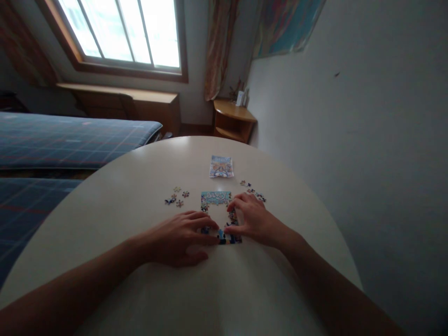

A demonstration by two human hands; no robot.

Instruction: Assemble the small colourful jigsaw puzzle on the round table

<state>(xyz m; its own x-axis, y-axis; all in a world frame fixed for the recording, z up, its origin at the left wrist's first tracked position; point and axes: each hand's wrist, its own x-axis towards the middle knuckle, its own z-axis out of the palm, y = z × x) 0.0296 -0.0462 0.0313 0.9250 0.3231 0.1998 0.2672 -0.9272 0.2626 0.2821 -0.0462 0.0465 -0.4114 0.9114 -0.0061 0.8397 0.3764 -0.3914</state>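
Note:
A partly joined jigsaw puzzle (216, 197) lies on the white table, its border linked around a bare middle. My left hand (185, 237) rests over its lower left corner, fingers stretched out and apart, fingertips on the lower edge pieces. On the right side of the border is my right hand (254, 218), thumb and fingers spread, the thumb near the lower right pieces. Whether a small piece sits under the right fingertips I cannot make out. Loose puzzle pieces (179, 204) lie to the left, and more loose pieces (246, 184) lie beyond my right hand.
A small printed packet (221, 167) lies beyond the puzzle on the round white table (133, 186). To the left is a bed with a plaid cover (70, 140). A wooden corner shelf (233, 112) stands behind the table, and a wall (350, 140) runs along the right.

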